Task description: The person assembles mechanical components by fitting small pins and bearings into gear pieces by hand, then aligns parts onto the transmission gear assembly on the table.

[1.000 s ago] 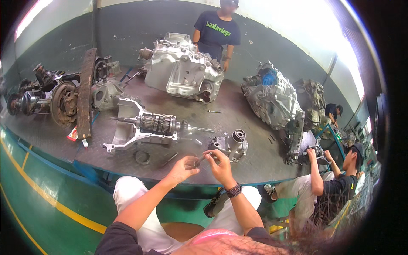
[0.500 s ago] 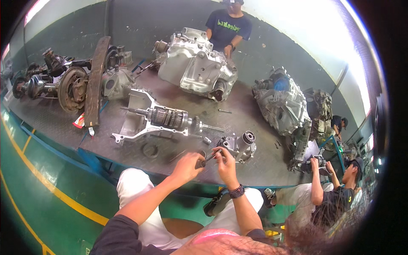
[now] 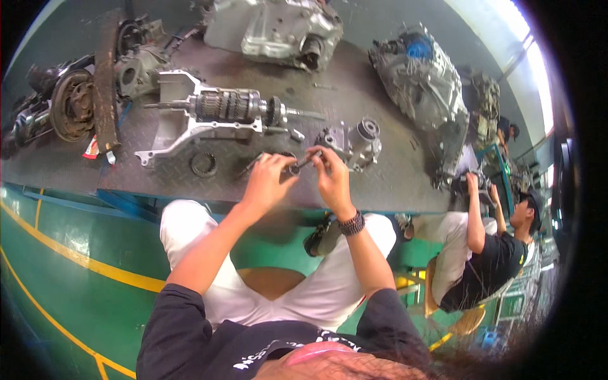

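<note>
Close to the bench's near edge, both hands are at a slim dark metal rod [image 3: 308, 160]. The thumb and fingers of my right hand [image 3: 334, 180] pinch its upper end. My left hand [image 3: 267, 183] closes about the lower end, where a small dark round piece [image 3: 294, 170] shows; its exact kind is too small to tell. Just beyond them lies an opened gearbox housing [image 3: 209, 130] with a gear-covered shaft [image 3: 228, 106] set in it. A toothed ring [image 3: 204, 164] rests flat left of my left hand. Right of my right hand stands a small silver housing [image 3: 364, 149].
A large silver gearbox [image 3: 278, 31] stands at the back and another housing [image 3: 421, 82] at the right. A brake drum assembly [image 3: 75, 104] and a rusty beam [image 3: 106, 82] sit at the left. A co-worker [image 3: 487, 266] sits at the right, hands on a part.
The view has tipped downward, so the bench appears higher and more of my legs shows. Both hands stay together at the rod, with the left fingers slightly more spread.
</note>
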A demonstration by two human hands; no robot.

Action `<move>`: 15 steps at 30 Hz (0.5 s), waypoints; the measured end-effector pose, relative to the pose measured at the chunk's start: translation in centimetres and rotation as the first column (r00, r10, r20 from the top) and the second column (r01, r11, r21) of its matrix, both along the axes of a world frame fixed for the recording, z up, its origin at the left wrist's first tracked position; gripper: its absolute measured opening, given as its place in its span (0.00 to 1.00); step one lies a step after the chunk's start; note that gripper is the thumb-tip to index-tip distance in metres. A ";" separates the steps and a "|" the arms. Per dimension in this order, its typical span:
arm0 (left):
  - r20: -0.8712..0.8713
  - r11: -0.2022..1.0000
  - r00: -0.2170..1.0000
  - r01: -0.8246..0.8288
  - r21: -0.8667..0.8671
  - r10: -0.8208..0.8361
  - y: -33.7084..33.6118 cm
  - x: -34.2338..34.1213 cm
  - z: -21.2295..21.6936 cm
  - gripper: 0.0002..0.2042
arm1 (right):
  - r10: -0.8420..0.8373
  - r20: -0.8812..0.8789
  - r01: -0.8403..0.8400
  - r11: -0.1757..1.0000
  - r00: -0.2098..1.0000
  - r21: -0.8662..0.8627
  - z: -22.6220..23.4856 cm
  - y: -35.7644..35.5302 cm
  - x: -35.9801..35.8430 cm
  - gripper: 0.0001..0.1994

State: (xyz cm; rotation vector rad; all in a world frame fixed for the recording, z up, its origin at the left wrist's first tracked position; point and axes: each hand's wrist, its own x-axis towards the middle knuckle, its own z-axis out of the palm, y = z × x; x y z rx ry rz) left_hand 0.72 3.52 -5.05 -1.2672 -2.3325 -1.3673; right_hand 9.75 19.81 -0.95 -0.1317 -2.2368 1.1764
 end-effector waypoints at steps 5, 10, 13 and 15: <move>0.027 0.999 1.000 0.003 -0.032 -0.002 -0.2 0.1 0.5 0.23 | 0.053 0.013 -0.054 0.997 0.998 0.060 -1.2 0.4 -0.1 0.08; 0.034 0.999 0.999 0.012 -0.031 -0.011 0.0 0.5 0.7 0.23 | 0.016 -0.036 -0.019 0.996 0.999 -0.089 -1.2 0.3 0.3 0.07; -0.021 0.998 0.999 0.042 -0.049 -0.043 -0.1 0.4 0.0 0.24 | 0.030 0.043 -0.031 0.999 0.999 0.023 -1.0 0.6 0.5 0.08; -0.015 0.996 0.998 0.057 -0.073 -0.058 0.0 0.7 -0.1 0.24 | 0.012 0.045 -0.013 1.000 0.999 0.009 -0.9 0.5 0.5 0.09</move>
